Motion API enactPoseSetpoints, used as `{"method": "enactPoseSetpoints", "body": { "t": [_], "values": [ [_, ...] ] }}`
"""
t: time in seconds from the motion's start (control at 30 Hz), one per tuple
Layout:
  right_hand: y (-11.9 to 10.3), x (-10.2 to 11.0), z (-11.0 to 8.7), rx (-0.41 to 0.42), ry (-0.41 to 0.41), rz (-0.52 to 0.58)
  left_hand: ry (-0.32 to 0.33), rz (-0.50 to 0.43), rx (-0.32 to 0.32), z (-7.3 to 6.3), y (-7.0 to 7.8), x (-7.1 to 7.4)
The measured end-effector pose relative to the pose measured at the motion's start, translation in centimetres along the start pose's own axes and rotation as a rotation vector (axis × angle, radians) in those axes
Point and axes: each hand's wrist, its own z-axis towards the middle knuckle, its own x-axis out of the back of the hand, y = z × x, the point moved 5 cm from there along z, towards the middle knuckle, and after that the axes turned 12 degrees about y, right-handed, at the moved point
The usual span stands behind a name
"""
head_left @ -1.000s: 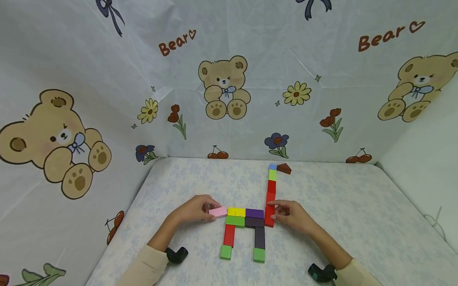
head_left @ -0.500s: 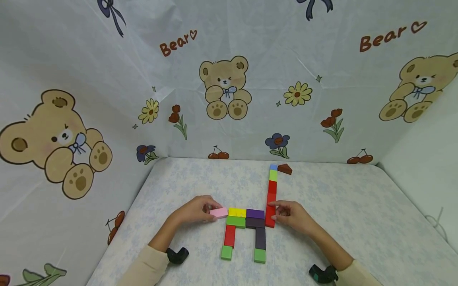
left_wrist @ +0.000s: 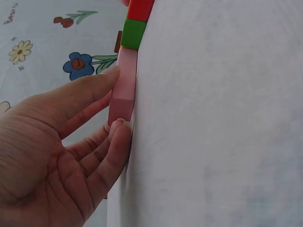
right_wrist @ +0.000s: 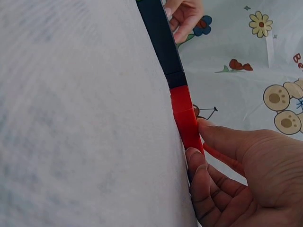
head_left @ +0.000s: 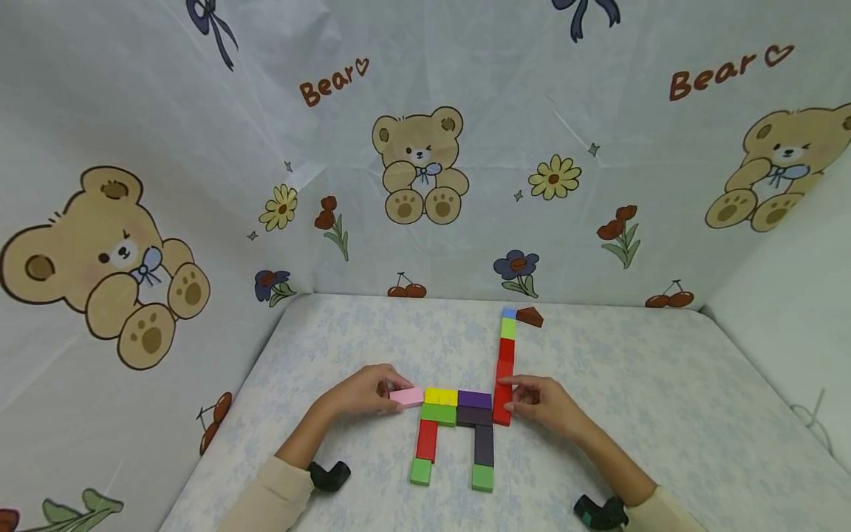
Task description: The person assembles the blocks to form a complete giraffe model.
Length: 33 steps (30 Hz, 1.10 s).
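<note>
In the head view, coloured blocks lie flat on the table in a four-legged animal shape with a tall neck. My left hand (head_left: 366, 388) pinches a pink block (head_left: 407, 397) against the left end of the yellow block (head_left: 441, 396). To its right is a purple block (head_left: 474, 400), with a green block (head_left: 439, 414) and a dark block (head_left: 474, 417) below. My right hand (head_left: 548, 403) holds the lower red block (head_left: 501, 411) of the neck at its right side. The right wrist view shows thumb and fingers on that red block (right_wrist: 188, 127).
Above the red blocks sit a lime block (head_left: 508, 328), a blue block (head_left: 509, 313) and a brown wedge (head_left: 530, 316). Legs of red (head_left: 426, 441) and dark (head_left: 484, 445) blocks end in green blocks (head_left: 482, 478). A bear-print cloth (head_left: 479, 236) hangs behind the table (head_left: 665, 384).
</note>
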Motion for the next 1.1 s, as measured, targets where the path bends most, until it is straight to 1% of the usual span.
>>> {"method": "enactPoseSetpoints", "body": {
  "t": [0.17,0.27,0.33,0.4,0.53,0.67,0.87,1.0,1.1],
  "values": [
    [0.1,-0.1,-0.1,-0.004,-0.003,0.006,-0.002,-0.014,-0.004,0.0,-0.1,0.0],
    [0.0,-0.1,0.0,-0.006,-0.006,0.013,-0.004,-0.079,0.017,0.0,-0.3,0.0],
    [0.0,-0.1,-0.1,-0.007,-0.007,0.018,0.007,-0.121,0.039,-0.1,-0.6,0.2],
    [-0.2,-0.1,-0.1,-0.005,-0.009,0.020,0.032,-0.152,0.072,0.0,-0.9,0.4],
    [-0.6,0.0,-0.1,0.010,-0.015,0.007,0.112,-0.153,0.134,0.3,-1.4,1.1],
    [-1.0,0.1,0.0,0.016,-0.017,0.005,0.161,-0.154,0.166,0.6,-1.5,1.9],
    [-1.2,0.0,0.0,0.001,-0.036,0.015,0.171,-0.134,0.155,0.4,-1.5,2.6],
    [-1.6,0.2,0.0,0.040,-0.031,-0.025,0.215,-0.104,0.155,0.2,-1.4,3.5],
    [-2.1,0.9,0.2,0.069,0.000,-0.075,0.249,-0.063,0.124,0.2,-1.0,4.6]
  ]
}}
